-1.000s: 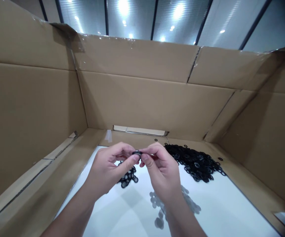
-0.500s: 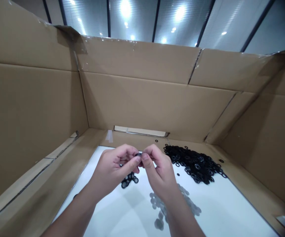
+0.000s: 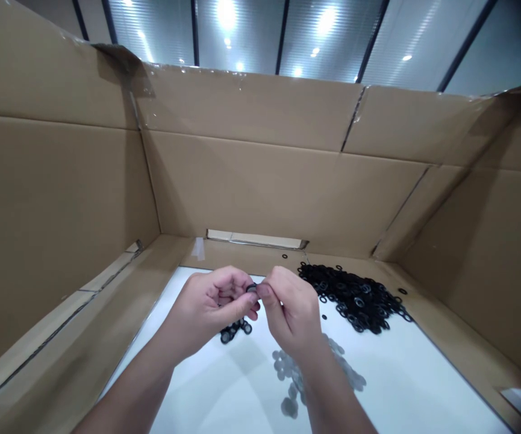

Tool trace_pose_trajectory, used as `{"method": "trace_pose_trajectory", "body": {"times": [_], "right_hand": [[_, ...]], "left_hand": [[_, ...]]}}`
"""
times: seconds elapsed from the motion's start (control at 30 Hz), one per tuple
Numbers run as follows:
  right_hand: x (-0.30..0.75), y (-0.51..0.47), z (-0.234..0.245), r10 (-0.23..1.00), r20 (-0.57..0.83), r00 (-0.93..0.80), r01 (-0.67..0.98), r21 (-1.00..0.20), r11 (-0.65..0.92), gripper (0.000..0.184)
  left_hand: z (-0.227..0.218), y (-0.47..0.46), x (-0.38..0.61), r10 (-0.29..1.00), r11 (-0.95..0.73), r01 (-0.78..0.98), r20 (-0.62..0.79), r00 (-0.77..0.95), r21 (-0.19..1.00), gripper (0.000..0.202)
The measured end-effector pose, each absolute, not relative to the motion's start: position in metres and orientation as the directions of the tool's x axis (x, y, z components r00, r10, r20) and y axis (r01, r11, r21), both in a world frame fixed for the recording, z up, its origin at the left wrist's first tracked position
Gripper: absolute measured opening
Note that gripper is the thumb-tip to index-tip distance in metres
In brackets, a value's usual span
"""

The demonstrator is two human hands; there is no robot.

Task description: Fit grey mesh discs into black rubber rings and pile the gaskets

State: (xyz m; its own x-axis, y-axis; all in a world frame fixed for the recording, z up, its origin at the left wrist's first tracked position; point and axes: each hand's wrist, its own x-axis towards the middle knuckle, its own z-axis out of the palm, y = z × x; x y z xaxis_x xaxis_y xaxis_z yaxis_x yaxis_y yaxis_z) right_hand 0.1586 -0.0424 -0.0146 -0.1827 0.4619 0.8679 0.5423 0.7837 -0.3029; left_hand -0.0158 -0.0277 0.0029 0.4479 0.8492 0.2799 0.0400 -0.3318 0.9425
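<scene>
Between my two hands, above the white board, a small black ring is pinched. My left hand grips its left side between thumb and forefinger, the other fingers curled behind. On the right edge of the ring, the thumb and bent forefinger of my right hand close tightly. Whether a disc sits inside the ring is too small to tell. Below my left hand lies a small group of black rings with grey centres, partly covered. Grey translucent discs are spread under my right forearm, which hides some of them.
A large heap of black rings lies at the board's back right. Single rings lie near it on the cardboard. The white board sits inside a tall cardboard box with walls at left, back and right.
My right hand has turned slightly, its fingers curling tighter over the ring's edge. The ring now shows more of its opening beside my left fingertips.
</scene>
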Motion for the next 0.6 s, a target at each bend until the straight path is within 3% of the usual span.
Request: {"method": "trace_pose_trajectory", "body": {"times": [0.17, 0.3, 0.5, 0.6], "right_hand": [[0.158, -0.038, -0.018, 0.386, 0.89, -0.243, 0.533, -0.21, 0.82, 0.028], [0.151, -0.034, -0.021, 0.409, 0.875, -0.26, 0.481, -0.25, 0.841, 0.027], [0.141, -0.043, -0.028, 0.421, 0.906, 0.048, 0.522, -0.382, 0.763, 0.029], [0.141, -0.047, -0.03, 0.401, 0.905, 0.141, 0.542, -0.41, 0.734, 0.03]], "left_hand": [[0.005, -0.026, -0.028, 0.836, -0.274, 0.083, 0.195, 0.512, 0.958, 0.013], [0.007, -0.022, -0.034, 0.827, -0.266, 0.107, 0.17, 0.535, 0.958, 0.011], [-0.007, -0.032, 0.0, 0.874, -0.191, -0.239, 0.276, 0.4, 0.952, 0.017], [-0.014, -0.04, 0.016, 0.896, -0.192, -0.311, 0.296, 0.332, 0.931, 0.021]]}}
